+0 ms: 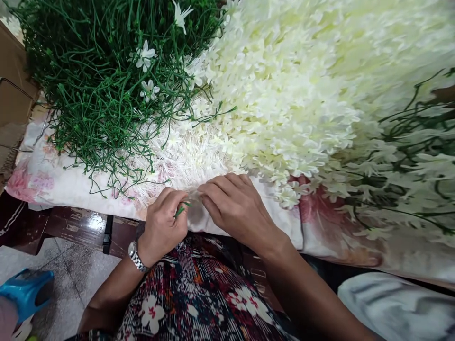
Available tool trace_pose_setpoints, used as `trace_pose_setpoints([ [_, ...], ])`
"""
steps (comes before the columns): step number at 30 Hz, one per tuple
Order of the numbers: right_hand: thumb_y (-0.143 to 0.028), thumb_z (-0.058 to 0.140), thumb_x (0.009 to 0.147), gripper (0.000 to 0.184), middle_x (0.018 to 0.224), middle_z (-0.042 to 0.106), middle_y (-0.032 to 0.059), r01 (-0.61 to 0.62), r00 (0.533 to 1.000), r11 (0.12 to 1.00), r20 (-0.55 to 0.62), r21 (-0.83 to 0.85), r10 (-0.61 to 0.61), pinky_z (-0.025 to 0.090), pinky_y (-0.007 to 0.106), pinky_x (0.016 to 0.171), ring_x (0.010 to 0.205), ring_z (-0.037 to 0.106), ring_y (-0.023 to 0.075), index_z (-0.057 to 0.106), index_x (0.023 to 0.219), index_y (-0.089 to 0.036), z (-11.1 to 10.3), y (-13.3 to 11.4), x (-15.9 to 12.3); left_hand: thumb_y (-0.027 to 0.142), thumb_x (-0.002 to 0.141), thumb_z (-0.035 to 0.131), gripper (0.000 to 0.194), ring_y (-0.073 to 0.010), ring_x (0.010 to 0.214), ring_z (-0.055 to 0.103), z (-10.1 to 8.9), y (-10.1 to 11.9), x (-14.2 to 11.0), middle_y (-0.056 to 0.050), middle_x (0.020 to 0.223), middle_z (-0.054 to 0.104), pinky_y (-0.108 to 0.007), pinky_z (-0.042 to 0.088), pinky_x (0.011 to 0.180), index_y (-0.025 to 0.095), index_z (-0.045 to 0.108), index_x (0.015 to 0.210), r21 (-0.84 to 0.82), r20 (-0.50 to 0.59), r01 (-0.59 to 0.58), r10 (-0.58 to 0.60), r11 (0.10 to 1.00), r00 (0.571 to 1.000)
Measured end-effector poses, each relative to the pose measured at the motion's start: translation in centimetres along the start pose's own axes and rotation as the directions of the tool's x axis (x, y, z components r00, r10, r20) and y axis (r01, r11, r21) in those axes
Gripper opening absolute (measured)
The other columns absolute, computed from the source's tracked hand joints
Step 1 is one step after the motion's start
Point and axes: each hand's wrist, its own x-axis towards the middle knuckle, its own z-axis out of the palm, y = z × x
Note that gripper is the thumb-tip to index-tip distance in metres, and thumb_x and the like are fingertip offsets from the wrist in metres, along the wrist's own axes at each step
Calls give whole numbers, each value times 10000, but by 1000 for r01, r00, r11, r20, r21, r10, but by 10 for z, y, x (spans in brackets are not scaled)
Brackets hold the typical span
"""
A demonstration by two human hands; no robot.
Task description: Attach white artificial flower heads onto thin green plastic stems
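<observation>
Head view. Two hands at the front edge of the floral cloth [85,194]. Left hand [161,229], one metal-band wristwatch [137,256] on its wrist: fingers curled closed round one green stem [179,211], its tips jutting out. Right hand [238,210] just beside: fingers bunched, tips together near a pale blur; cannot tell what, if anything, they grip. Toward the cloth's left: one heap of green plastic stems [103,90], three white blossoms [145,56] clear on it. Middle: white filaments [192,147]. Right of these, one broad cream petal heap [284,94]. Left corner: one cardboard box [12,104].
</observation>
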Motion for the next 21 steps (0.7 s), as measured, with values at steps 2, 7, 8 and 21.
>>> trace_pose_setpoints([
  [2, -157, 409, 808, 161, 678, 545, 33, 4, 1000, 1000, 14, -16, -4, 283, 297, 646, 700, 424, 157, 551, 734, -173, 0, 0, 0, 46, 735, 415, 159, -112, 634, 478, 4, 2, 0, -25, 718, 513, -233, 403, 549, 156, 521, 781, 156, 65, -42, 32, 987, 997],
  [7, -142, 405, 801, 188, 651, 538, 33, -16, 1000, 1000, 23, -14, 16, 267, 294, 629, 681, 417, 156, 559, 696, -170, 2, -2, 1, 104, 720, 435, 94, -113, 523, 416, 13, 5, 1, -18, 656, 491, -245, 321, 465, 172, 481, 675, 484, 125, -100, 44, 869, 991],
  [8, -141, 412, 796, 183, 651, 539, 33, -15, 1000, 1000, 24, -18, 15, 269, 295, 625, 678, 418, 157, 560, 693, -170, 2, -2, 1, 103, 706, 442, 87, -115, 514, 412, 15, 5, 2, -18, 651, 495, -249, 314, 461, 174, 476, 668, 510, 118, -103, 49, 854, 992],
  [21, -105, 517, 736, 114, 739, 551, 14, -222, 880, 814, -249, 537, 404, 421, 245, 629, 693, 530, 112, 551, 816, -179, -24, 34, -34, 26, 690, 440, 181, -80, 510, 417, 9, 13, 4, -2, 659, 509, -210, 306, 448, 153, 516, 795, 329, -53, -156, 184, 931, 982],
])
